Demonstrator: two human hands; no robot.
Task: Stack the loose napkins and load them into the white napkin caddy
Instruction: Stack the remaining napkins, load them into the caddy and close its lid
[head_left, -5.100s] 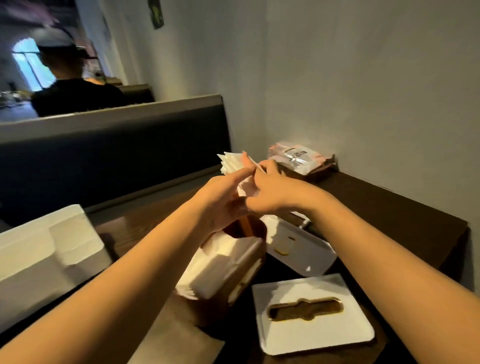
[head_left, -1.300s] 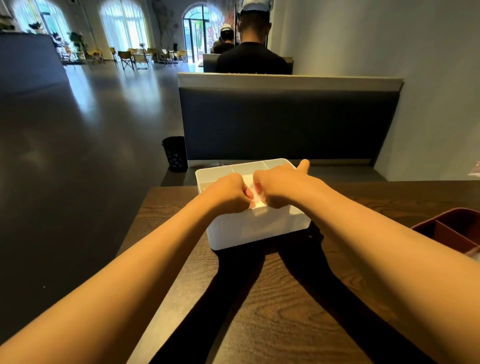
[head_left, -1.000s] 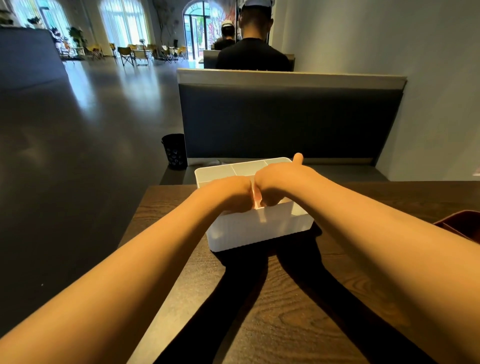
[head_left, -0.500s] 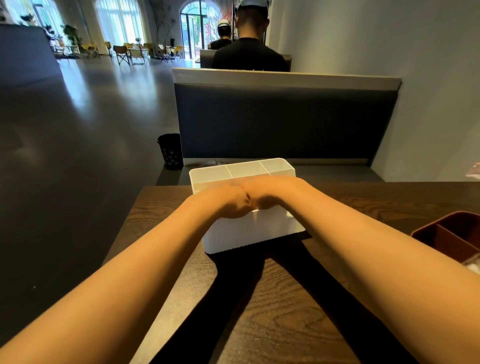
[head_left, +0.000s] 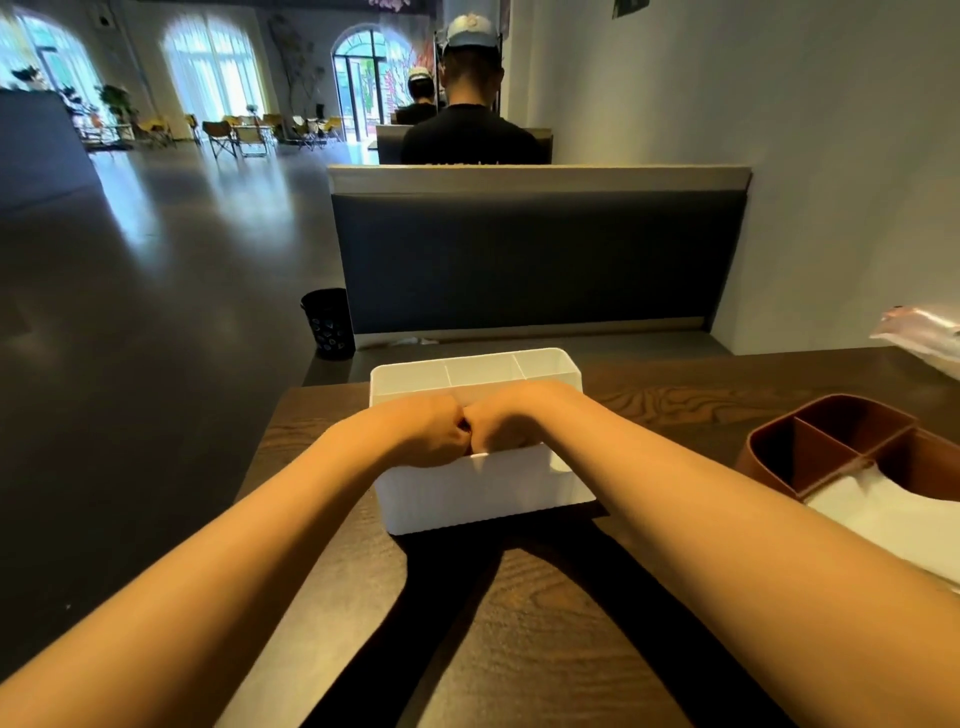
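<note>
Count on the worktop: one white caddy, with three small compartments visible along its far side. One brown caddy at the right edge, divided into compartments, exact number not discernible. One stack of white napkins beside it. One plastic packet at far right. Two hands: left hand, right hand. Beyond the worktop: one bench, one black bin, two persons seated.
</note>
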